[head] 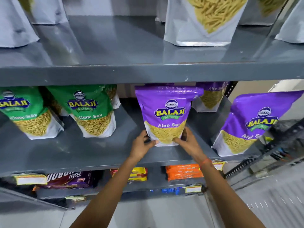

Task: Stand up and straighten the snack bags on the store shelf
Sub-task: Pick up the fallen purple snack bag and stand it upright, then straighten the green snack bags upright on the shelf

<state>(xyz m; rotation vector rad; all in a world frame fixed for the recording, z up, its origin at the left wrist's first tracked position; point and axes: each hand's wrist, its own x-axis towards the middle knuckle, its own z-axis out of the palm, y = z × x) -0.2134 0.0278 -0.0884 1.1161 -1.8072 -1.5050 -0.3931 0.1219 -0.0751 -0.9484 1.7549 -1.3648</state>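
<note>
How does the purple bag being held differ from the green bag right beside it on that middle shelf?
The purple Aloo Sev bag is purple and reads "Aloo Sev"; the green Ratlami Sev bag is green with a different name. The purple bag is gripped at its base by the left hand and right hand; the green bag stands untouched. Both are Balaji Wafers pouches with yellow sev showing, upright on the same grey shelf.

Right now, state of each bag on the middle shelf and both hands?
Center purple Aloo Sev bag: upright, gripped at base.
Right purple bag: upright, tilted, at shelf end.
Two green Ratlami Sev bags: upright, untouched.
Left hand: fingers on bag's lower left.
Right hand: fingers on bag's lower right.
</note>
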